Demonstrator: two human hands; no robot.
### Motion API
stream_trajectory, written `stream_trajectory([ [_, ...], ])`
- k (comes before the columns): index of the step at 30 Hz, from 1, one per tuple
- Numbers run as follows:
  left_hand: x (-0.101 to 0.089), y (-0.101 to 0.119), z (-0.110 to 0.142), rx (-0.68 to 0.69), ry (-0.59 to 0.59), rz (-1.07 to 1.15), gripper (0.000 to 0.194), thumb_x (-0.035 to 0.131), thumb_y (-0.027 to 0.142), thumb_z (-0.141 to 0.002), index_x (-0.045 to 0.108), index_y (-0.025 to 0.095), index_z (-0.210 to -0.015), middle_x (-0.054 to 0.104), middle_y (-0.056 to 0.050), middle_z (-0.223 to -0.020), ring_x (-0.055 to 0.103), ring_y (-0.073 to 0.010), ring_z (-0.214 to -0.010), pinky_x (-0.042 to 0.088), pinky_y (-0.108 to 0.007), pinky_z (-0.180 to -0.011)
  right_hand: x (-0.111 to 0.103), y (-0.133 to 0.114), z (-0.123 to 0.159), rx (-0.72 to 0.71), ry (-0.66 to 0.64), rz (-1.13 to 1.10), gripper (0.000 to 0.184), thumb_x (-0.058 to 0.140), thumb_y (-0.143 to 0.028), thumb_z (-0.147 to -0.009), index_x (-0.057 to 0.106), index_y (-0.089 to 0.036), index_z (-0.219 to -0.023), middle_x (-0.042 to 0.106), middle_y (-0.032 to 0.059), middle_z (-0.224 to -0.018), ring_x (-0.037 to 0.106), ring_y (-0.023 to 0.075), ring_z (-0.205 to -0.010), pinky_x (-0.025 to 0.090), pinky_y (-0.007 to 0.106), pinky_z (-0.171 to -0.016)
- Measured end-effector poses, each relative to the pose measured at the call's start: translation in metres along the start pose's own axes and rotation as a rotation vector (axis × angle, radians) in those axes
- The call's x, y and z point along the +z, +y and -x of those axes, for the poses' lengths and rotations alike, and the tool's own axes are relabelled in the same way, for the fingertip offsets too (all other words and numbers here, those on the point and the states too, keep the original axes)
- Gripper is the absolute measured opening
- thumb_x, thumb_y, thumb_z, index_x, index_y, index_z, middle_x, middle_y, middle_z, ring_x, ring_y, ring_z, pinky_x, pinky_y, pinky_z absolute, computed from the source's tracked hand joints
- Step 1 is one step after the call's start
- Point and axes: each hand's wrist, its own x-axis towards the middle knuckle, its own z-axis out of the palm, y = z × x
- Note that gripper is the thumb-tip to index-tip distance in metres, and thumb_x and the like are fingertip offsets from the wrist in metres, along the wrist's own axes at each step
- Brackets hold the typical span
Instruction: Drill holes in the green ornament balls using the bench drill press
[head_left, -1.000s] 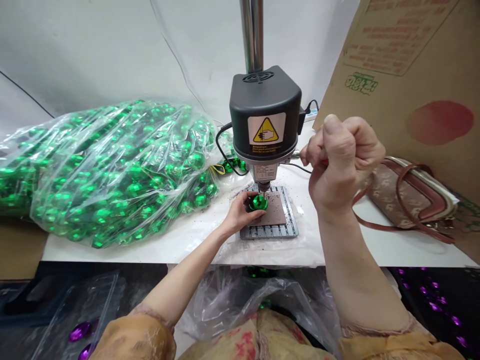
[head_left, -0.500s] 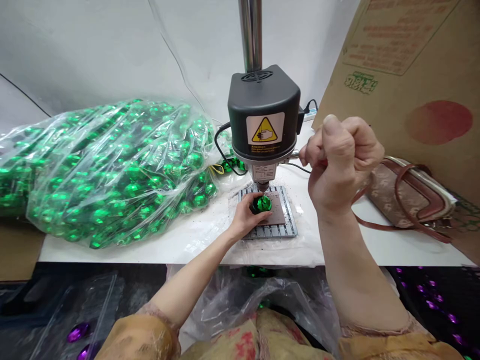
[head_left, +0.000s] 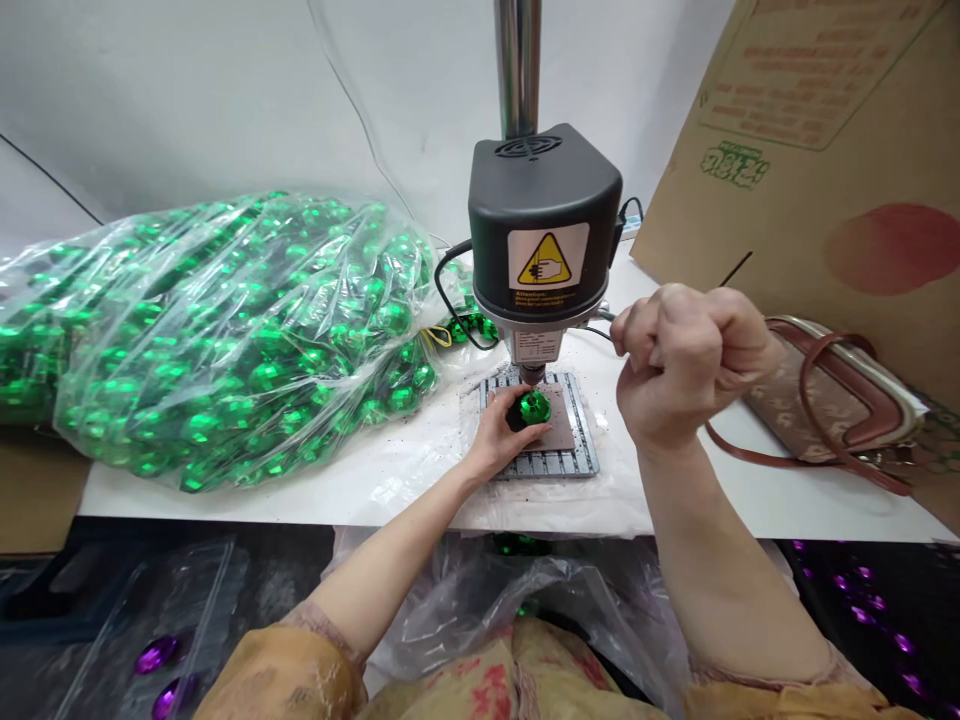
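Note:
A small bench drill (head_left: 544,225) with a black motor head stands on a white table (head_left: 795,495). On a brown block on the drill's ribbed base (head_left: 577,440), my left hand (head_left: 499,435) pinches a shiny green faceted bead (head_left: 535,407), directly under the chuck. My right hand (head_left: 690,360) is a closed fist wrapped round the drill's feed lever, to the right of the motor head. The lever is mostly hidden inside the fist.
A large clear plastic bag (head_left: 217,340) full of green beads lies on the table's left. A brown handbag (head_left: 825,385) and a leaning cardboard box (head_left: 832,150) are on the right. Another plastic bag (head_left: 525,600) hangs below the table edge; purple beads (head_left: 157,655) lie lower left.
My right fist has come down with the lever, and the thumb has folded in. My left hand stays on the green bead under the chuck.

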Motion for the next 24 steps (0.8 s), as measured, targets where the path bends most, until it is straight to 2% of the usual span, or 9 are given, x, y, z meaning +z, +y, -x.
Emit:
stream_trajectory([
  [9,0.002,-0.003,0.000,0.010,0.003,-0.007,0.055,0.087,0.038,-0.074,0.064,0.023,-0.121,0.071,-0.010,-0.123,0.063,-0.0304,-0.119,0.044,-0.049,-0.108,-0.005,0.005,0.010,-0.076,-0.010,-0.027,0.046,0.056,-0.017,-0.089,0.023,-0.016,-0.057,0.026,-0.0069,-0.046,0.028,0.0017,-0.041,0.030,0.021,-0.042],
  [14,0.001,-0.002,0.000,0.012,0.001,-0.009,0.053,0.086,0.037,-0.075,0.063,0.023,-0.121,0.071,-0.009,-0.123,0.063,-0.0294,-0.119,0.042,-0.049,-0.109,-0.008,0.010,0.015,-0.155,-0.005,-0.034,0.046,0.056,-0.015,-0.087,0.022,-0.016,-0.057,0.023,-0.0070,-0.046,0.026,0.0009,-0.040,0.026,0.021,-0.041],
  [19,0.001,-0.003,0.000,0.013,-0.007,-0.007,0.054,0.086,0.039,-0.075,0.063,0.023,-0.121,0.071,-0.009,-0.122,0.064,-0.0291,-0.117,0.042,-0.049,-0.109,-0.012,0.016,0.020,-0.219,-0.035,-0.039,0.045,0.055,-0.009,-0.084,0.019,-0.016,-0.057,0.024,-0.0070,-0.048,0.026,0.0008,-0.042,0.031,0.022,-0.044],
  [24,0.002,-0.003,-0.001,0.007,-0.010,0.014,0.054,0.086,0.040,-0.075,0.062,0.023,-0.120,0.071,-0.009,-0.122,0.064,-0.0293,-0.117,0.041,-0.050,-0.110,-0.018,0.020,0.028,-0.247,-0.055,-0.053,0.043,0.053,-0.006,-0.082,0.019,-0.016,-0.058,0.025,-0.0069,-0.050,0.025,0.0011,-0.042,0.032,0.023,-0.045],
])
